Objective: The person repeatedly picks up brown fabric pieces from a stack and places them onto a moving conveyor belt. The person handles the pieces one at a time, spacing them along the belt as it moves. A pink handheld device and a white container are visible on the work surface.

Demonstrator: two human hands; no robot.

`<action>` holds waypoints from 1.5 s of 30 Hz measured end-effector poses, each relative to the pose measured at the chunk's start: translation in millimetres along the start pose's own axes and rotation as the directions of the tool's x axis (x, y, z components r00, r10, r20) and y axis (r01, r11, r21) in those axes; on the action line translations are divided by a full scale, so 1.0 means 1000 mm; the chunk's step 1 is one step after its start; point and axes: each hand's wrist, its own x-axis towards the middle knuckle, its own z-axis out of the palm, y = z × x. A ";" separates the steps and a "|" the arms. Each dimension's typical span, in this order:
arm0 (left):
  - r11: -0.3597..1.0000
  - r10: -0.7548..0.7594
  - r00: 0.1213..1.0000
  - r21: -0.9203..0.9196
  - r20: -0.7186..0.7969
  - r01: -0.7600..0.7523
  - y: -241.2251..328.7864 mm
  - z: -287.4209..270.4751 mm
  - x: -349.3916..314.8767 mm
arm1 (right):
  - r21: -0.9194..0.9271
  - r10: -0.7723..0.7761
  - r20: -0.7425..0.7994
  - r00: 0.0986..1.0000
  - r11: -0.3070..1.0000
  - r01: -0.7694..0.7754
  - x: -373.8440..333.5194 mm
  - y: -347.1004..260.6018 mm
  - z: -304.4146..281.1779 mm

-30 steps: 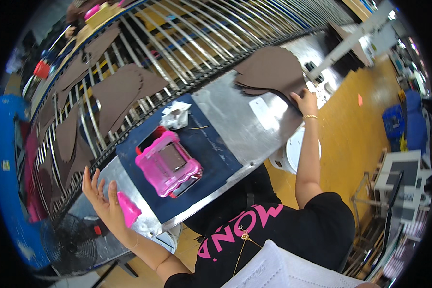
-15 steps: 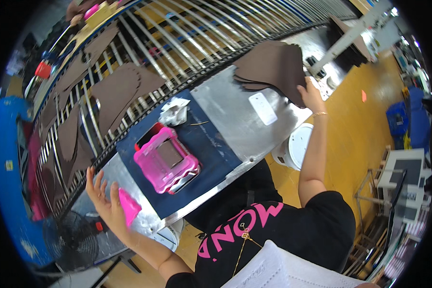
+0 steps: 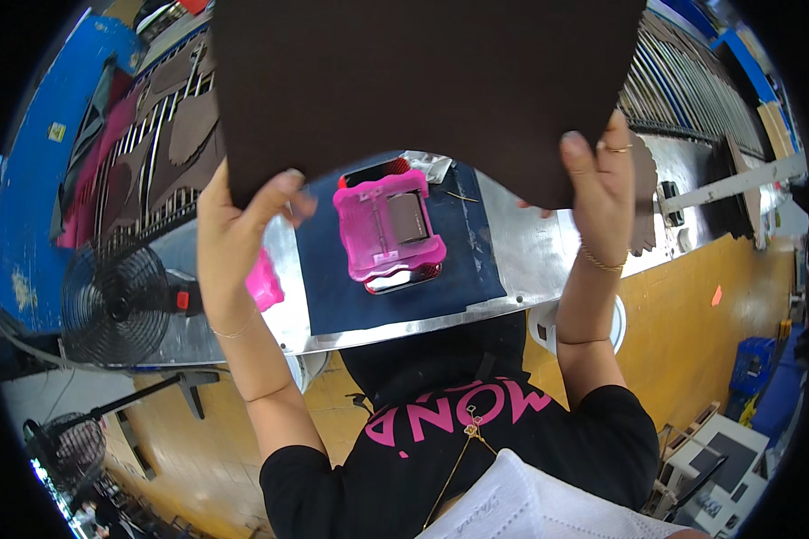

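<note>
A large dark brown fabric panel (image 3: 422, 81) is lifted above the worktable and fills the upper middle of the view. My left hand (image 3: 234, 225) grips its lower left corner, the thumb lying over the front. At the lower right corner my right hand (image 3: 598, 184) has hold of the same panel, some fingers behind it. Below the panel's curved lower edge sits a pink scalloped plastic tray (image 3: 358, 229) with a small brown piece (image 3: 408, 218) in it. Beneath the tray lies a dark blue cloth (image 3: 467, 287). A bright pink object (image 3: 265, 286) is beside my left wrist.
The metal worktable (image 3: 530, 265) runs along a slatted conveyor (image 3: 683, 81) at the back; more brown cut pieces (image 3: 175, 162) lie on its left part. A black fan (image 3: 117, 305) stands at left. A pale metal bar (image 3: 737, 182) reaches in from the right. White buckets (image 3: 618, 328) are below.
My right hand has come off the brown stack at the right, and a panel is now raised before me. My left hand, empty before, has taken its left corner. The view has turned.
</note>
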 end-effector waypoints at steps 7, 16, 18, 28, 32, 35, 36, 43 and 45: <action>0.989 0.017 0.929 0.142 -0.371 0.039 0.002 -0.071 -0.047 | -0.355 -0.011 0.336 0.942 0.925 0.138 0.012 0.047 0.056; 0.979 0.044 0.873 0.193 -0.486 0.058 -0.014 -0.099 -0.079 | -0.358 -0.111 0.318 0.942 0.906 0.228 0.007 0.071 0.086; 0.976 -0.018 0.897 0.187 -0.442 0.111 -0.022 -0.096 -0.078 | -0.390 -0.144 0.329 0.933 0.879 0.273 0.003 0.073 0.076; 0.943 -0.090 0.996 0.322 -0.003 0.086 -0.051 -0.019 -0.034 | -0.660 -0.097 0.172 0.980 0.727 0.188 -0.050 0.103 -0.024; 0.900 0.032 0.977 0.420 0.211 -0.120 -0.047 0.016 -0.009 | -0.594 -0.014 -0.035 0.999 0.805 -0.010 -0.081 0.108 -0.064; 0.811 0.249 0.892 0.421 0.377 -0.405 -0.045 0.044 0.009 | -0.614 0.168 -0.220 0.961 0.742 -0.271 -0.101 0.085 -0.105; 0.805 0.253 0.876 0.413 0.410 -0.425 -0.045 0.055 0.013 | -0.647 0.125 -0.214 0.969 0.725 -0.237 -0.105 0.074 -0.119; 0.662 0.416 0.764 0.412 0.493 -0.627 -0.027 0.115 0.070 | -0.439 0.149 -0.301 0.942 0.855 -0.276 -0.101 0.029 -0.175; 0.599 0.559 0.735 0.427 0.383 -0.678 -0.008 0.120 0.103 | -0.614 0.032 -0.372 0.928 0.741 -0.272 -0.078 0.028 -0.173</action>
